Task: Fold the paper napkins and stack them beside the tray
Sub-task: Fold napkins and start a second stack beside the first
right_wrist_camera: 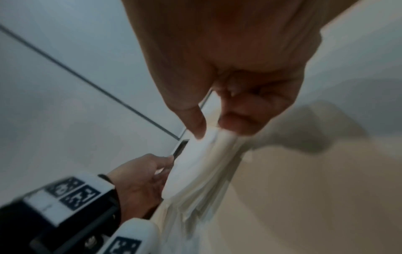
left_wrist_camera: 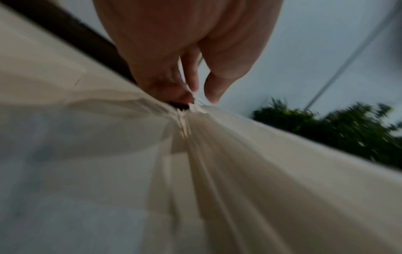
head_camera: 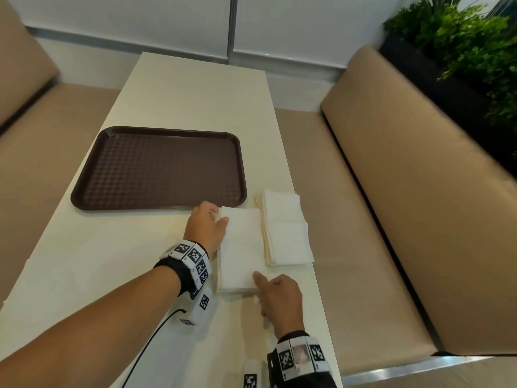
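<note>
The brown tray is lying at the left on the bench. Your left hand is pinching the napkin at its far corner, your right hand its near corner; the napkin stack is sitting just right.

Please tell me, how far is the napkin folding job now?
Done: a folded white paper napkin pile lies on the cream table right of the empty brown plastic tray. In hand: the left hand and right hand pinch opposite ends of a second white napkin bundle, which seems half folded. Left: finishing that fold and stacking it.
</note>
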A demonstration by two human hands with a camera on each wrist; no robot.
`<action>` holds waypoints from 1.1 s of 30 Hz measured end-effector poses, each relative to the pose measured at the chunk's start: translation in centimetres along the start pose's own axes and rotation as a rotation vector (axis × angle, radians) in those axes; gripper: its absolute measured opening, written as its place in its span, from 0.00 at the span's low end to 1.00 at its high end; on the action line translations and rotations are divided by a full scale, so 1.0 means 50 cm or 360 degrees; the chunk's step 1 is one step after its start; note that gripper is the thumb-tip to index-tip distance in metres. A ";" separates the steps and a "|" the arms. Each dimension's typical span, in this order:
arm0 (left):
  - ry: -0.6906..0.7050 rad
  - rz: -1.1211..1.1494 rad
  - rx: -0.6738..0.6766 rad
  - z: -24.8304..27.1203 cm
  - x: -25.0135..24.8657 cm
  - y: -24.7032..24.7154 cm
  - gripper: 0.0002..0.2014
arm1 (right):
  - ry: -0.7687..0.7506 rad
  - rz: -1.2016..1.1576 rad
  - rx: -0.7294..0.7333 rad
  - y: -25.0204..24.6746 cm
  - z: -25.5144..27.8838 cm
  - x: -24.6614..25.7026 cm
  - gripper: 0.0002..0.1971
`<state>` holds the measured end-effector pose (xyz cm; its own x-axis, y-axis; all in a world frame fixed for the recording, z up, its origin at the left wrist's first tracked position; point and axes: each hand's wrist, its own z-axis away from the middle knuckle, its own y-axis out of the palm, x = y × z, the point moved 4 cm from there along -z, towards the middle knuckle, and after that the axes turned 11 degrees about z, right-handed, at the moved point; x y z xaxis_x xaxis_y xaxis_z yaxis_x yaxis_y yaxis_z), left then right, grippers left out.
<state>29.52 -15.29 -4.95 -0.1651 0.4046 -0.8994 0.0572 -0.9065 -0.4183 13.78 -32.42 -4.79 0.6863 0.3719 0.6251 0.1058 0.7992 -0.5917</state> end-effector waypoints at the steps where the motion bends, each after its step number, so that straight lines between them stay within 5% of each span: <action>1: 0.0083 -0.0092 0.0017 0.002 -0.003 0.000 0.09 | -0.0070 0.0080 -0.0153 -0.011 0.005 -0.001 0.17; 3: 0.0154 -0.0357 0.0225 0.003 0.000 0.012 0.08 | -0.0368 0.0171 -0.0353 -0.019 0.017 0.010 0.09; 4: 0.0125 -0.0491 0.0367 0.004 0.006 0.020 0.09 | -0.0541 0.0277 -0.0323 -0.009 0.021 0.019 0.06; 7: 0.0044 -0.0585 0.0578 0.007 0.013 0.024 0.13 | -0.0765 0.0722 -0.0005 0.043 0.021 0.023 0.15; 12: 0.0089 -0.0360 0.0459 0.027 -0.011 -0.073 0.14 | -0.0809 0.0670 -0.0230 0.033 0.041 0.031 0.12; 17: 0.0019 -0.0617 0.0455 0.090 0.043 -0.277 0.15 | -0.0866 0.0660 -0.0003 0.077 0.100 0.020 0.06; 22: -0.0429 -0.0962 0.0411 0.180 0.175 -0.449 0.41 | -0.0874 0.0736 0.0195 0.163 0.149 0.046 0.11; 26: -0.0550 -0.0936 0.0456 0.232 0.237 -0.485 0.56 | -0.0752 0.0791 0.0261 0.225 0.167 0.101 0.23; 33: -0.0442 -0.0762 0.0306 0.249 0.260 -0.481 0.54 | -0.0441 0.0806 0.0302 0.277 0.168 0.137 0.24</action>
<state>13.74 10.29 -4.99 -0.3819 0.7513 -0.5381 -0.2630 -0.6466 -0.7161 13.91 -14.81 -4.42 0.4025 0.8166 0.4138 -0.3325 0.5516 -0.7650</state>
